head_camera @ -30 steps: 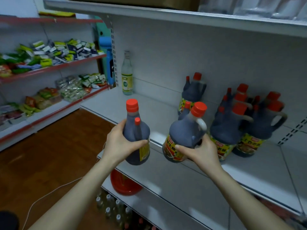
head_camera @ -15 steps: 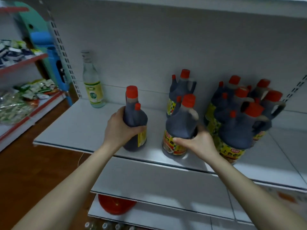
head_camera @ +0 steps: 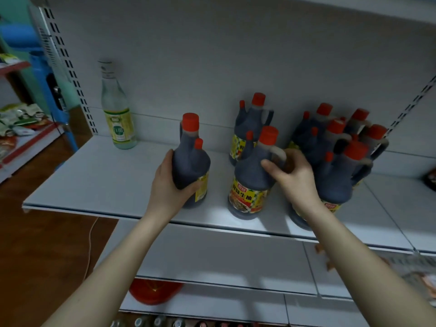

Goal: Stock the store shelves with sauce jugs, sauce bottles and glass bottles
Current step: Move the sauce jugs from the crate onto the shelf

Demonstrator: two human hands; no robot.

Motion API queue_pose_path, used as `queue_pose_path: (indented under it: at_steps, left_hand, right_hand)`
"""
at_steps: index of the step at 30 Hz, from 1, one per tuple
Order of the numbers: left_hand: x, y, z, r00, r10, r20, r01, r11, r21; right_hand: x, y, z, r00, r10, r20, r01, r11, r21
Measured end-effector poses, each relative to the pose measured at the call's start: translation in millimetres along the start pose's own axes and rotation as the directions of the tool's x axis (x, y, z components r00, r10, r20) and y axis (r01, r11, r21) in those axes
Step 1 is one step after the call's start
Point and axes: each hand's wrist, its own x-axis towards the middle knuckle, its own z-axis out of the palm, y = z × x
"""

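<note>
— Where are the two sauce jugs?

— Both are upright on the white shelf (head_camera: 94,180), near its front edge. The left hand (head_camera: 169,185) wraps the left jug (head_camera: 191,161) around its body, thumb across the front, fingers behind. The right hand (head_camera: 292,175) grips the right jug (head_camera: 252,175), thumb on the dark shoulder, fingers curled at the handle.

— Can any writing be read?

— On the right jug, yes: the yellow label says 鲜味生抽 in dark characters, under a small red badge too blurred to read. The left jug is turned, so only a yellow sliver of its label shows by the thumb.

— And around them?

— Another jug (head_camera: 253,123) stands just behind the right one, its yellow label partly hidden. A tight cluster of jugs (head_camera: 339,147) stands just right of the right hand, all with red caps. A clear glass bottle (head_camera: 116,109) stands well apart at the back left; its green and yellow label is too blurred to read.
</note>
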Motion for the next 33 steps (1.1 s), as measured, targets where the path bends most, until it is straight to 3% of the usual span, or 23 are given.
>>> queue_pose_path:
  at_steps: [3, 8, 12, 14, 18, 22, 33]
  left_hand:
    - [2.4, -4.6, -1.6, 1.0, 0.001, 0.012, -0.001, 1.0, 0.004]
    - [5.3, -5.9, 0.2, 0.999, 0.028, 0.016, -0.027, 1.0, -0.008]
    - [6.4, -10.1, 0.6, 0.999, 0.029, 0.022, -0.029, 1.0, -0.004]
    - [6.9, -11.7, 0.8, 0.999, 0.033, 0.022, -0.033, 0.999, 0.001]
    - [8.7, -14.5, 1.3, 0.999, 0.04, 0.021, -0.04, 0.999, 0.022]
    - [8.3, -17.2, 1.8, 0.999, 0.039, 0.014, -0.039, 0.999, 0.021]
    - [6.3, -14.2, 3.1, 0.999, 0.032, -0.001, -0.032, 0.999, 0.014]
  right_hand:
    - [9.5, 7.0, -2.8, 0.999, -0.009, 0.034, 0.007, 0.999, 0.045]
    - [30.2, 16.6, -10.7, 0.991, 0.105, 0.08, -0.117, 0.978, 0.17]
    - [7.2, 38.2, 3.2, 0.979, 0.203, -0.03, -0.183, 0.929, 0.321]
    - [-12.9, 49.0, 10.8, 0.983, 0.174, -0.059, -0.152, 0.952, 0.266]
    - [-39.2, 65.6, 27.3, 0.998, 0.061, 0.034, -0.064, 0.993, 0.101]
    - [-43.5, 73.8, 40.8, 0.998, 0.04, -0.045, -0.039, 0.999, 0.029]
    - [-0.3, 79.5, 74.0, 0.986, 0.071, -0.149, -0.044, 0.984, 0.172]
